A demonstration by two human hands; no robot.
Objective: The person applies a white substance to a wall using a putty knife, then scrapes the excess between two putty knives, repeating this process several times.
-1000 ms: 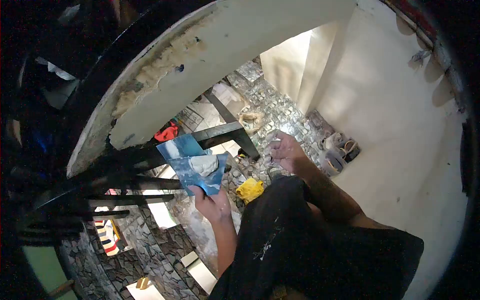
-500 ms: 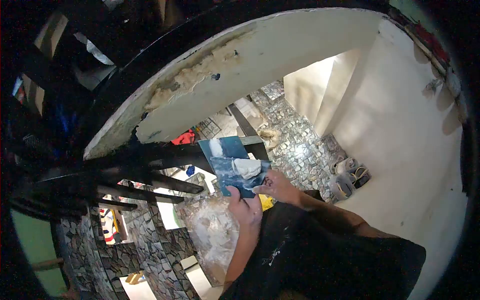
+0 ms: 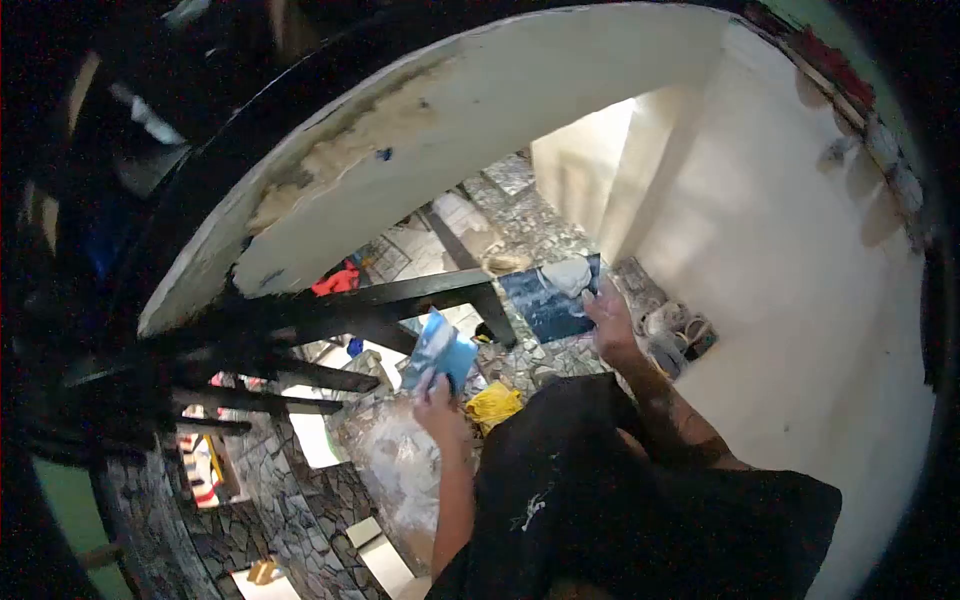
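Observation:
My left hand (image 3: pixel 438 408) grips the lower end of a blue putty spreader (image 3: pixel 450 352), a flat rectangular blade with a white smear on its face. In my right hand (image 3: pixel 613 328) is a second, darker blue flat spreader (image 3: pixel 540 309), held by its right edge. A lump of white putty (image 3: pixel 567 276) sits on its upper part, with thin white streaks around it. The two blades are apart, on either side of a dark post below the rail. My right fingers are partly hidden behind the blade.
Beyond the hands runs a dark railing (image 3: pixel 400 297). The curved wall above has a patch of peeling paint (image 3: pixel 340 150). Below lie a stone-patterned floor (image 3: pixel 300 480), a dusty plastic sheet (image 3: pixel 400 465), a yellow bundle (image 3: pixel 494 407) and sandals (image 3: pixel 675 335) by the right wall.
The two spreaders, overlapping before, are now separated. My left hand moved left with one; my right hand moved right and up with the putty-laden one. The view shifted slightly.

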